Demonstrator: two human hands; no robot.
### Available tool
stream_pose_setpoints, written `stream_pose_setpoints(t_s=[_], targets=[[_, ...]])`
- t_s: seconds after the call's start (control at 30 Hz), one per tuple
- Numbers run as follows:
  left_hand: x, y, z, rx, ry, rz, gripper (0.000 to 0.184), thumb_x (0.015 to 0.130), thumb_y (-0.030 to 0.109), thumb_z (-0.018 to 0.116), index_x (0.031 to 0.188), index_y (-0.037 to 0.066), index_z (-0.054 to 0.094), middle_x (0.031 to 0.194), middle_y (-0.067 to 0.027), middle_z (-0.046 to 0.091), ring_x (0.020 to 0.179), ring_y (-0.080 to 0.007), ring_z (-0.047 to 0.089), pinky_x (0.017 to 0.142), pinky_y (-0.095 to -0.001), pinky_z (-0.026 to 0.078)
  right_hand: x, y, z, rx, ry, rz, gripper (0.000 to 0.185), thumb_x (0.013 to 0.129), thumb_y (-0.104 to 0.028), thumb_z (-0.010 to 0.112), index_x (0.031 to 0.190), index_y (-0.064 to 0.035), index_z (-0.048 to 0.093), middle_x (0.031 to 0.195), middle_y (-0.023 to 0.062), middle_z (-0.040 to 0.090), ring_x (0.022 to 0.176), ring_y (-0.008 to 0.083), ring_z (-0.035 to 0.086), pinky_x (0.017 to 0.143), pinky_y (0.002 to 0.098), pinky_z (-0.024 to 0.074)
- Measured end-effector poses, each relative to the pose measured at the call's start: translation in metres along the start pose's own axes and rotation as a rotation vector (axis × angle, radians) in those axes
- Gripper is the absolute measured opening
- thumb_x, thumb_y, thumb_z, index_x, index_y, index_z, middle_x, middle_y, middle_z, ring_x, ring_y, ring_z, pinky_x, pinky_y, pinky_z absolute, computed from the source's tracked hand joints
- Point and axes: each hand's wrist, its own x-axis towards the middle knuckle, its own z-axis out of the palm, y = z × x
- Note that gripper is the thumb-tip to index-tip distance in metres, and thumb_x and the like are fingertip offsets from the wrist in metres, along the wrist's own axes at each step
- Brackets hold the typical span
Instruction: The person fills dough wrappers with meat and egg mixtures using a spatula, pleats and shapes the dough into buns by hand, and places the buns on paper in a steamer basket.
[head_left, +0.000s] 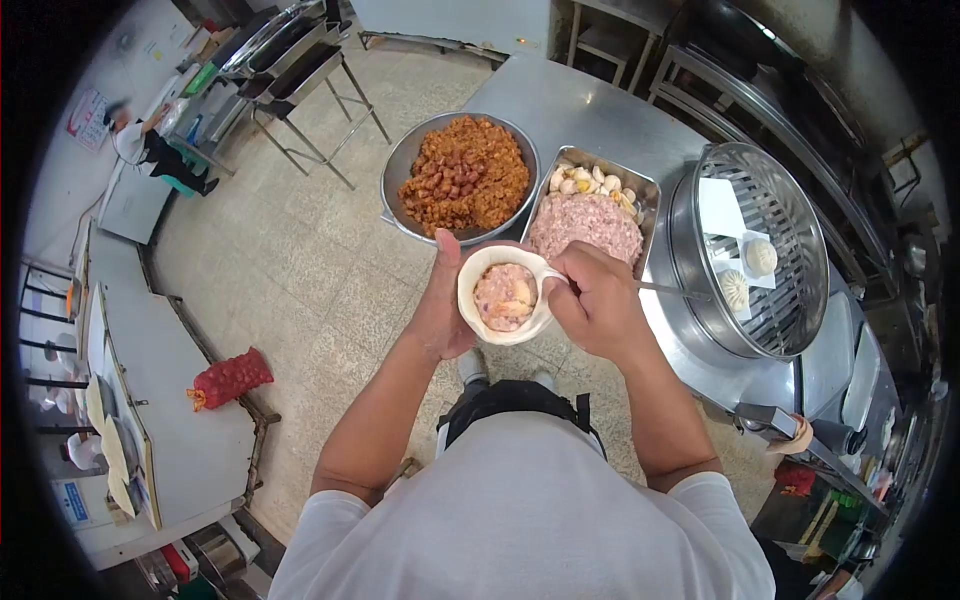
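Note:
A round bun wrapper [548, 318] of pale dough rests cupped in my left hand [440, 305], its thumb stretched up along the side. Pink meat filling with a yellowish piece [505, 297] fills the hollow of the dough. My right hand [603, 308] pinches the wrapper's right edge between thumb and finger. A thin metal tool [675, 290] sticks out to the right from that same fist; its other end is hidden. Just beyond my hands stands a steel tray [650, 200] of minced meat [588, 228] with pale yellowish pieces [590, 182] at its far end.
Left of the tray is a metal bowl [388, 185] of reddish-brown filling [465, 170]. A steamer [715, 330] on the steel counter [525, 90] holds two pleated buns [760, 257] on paper squares. A red net sack [232, 380] lies at left. Another person [150, 145] sits far left.

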Motion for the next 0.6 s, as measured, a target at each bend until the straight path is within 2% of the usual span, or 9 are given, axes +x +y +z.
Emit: stream_pose_setpoints(t_s=[0.1,0.17,0.27,0.5,0.6], targets=[[-0.002,0.002,0.002,-0.016,0.024,0.004,0.101,0.083,0.087,0.023,0.131,0.003,0.053,0.120,-0.0128,0.065,0.108,-0.0241,0.066,0.093,-0.0403,0.055,-0.003,0.000,0.000,-0.044,-0.010,-0.048,0.013,0.082,-0.008,0.068,0.089,0.0017,0.062,0.077,0.0133,0.059,0.066,0.0302,0.061,0.060,0.0384,0.0485],[-0.002,0.001,0.002,0.008,0.040,0.015,0.101,0.082,0.087,0.023,0.131,0.003,0.053,0.120,-0.0131,0.064,0.108,-0.0240,0.066,0.093,-0.0403,0.055,0.000,-0.010,-0.001,0.060,0.062,0.010,0.011,0.082,-0.008,0.065,0.086,0.0015,0.061,0.076,0.0154,0.058,0.065,0.0345,0.059,0.060,0.0412,0.0475],[0.000,0.000,0.000,0.079,0.027,0.006,0.103,0.082,0.087,0.024,0.132,0.003,0.052,0.122,-0.0135,0.064,0.109,-0.0237,0.066,0.093,-0.0402,0.055,0.007,-0.014,0.002,0.061,0.050,0.007,0.009,0.081,-0.007,0.064,0.084,0.0015,0.061,0.077,0.0163,0.058,0.066,0.0345,0.060,0.060,0.0410,0.0476],[-0.004,0.007,-0.004,0.143,-0.011,0.019,0.104,0.080,0.088,0.025,0.132,0.002,0.052,0.122,-0.0131,0.063,0.108,-0.0234,0.066,0.092,-0.0387,0.056,0.000,-0.002,-0.002,-0.060,-0.032,0.001,0.015,0.080,-0.009,0.068,0.089,0.0015,0.062,0.080,0.0141,0.060,0.070,0.0305,0.062,0.063,0.0382,0.0485],[-0.004,0.009,-0.002,0.206,-0.028,-0.006,0.106,0.079,0.089,0.026,0.133,0.000,0.050,0.122,-0.0134,0.063,0.110,-0.0235,0.065,0.092,-0.0377,0.055,0.008,-0.011,-0.001,0.041,0.046,0.014,0.014,0.080,-0.008,0.067,0.087,0.0017,0.062,0.078,0.0142,0.059,0.067,0.0303,0.061,0.061,0.0384,0.0480]])
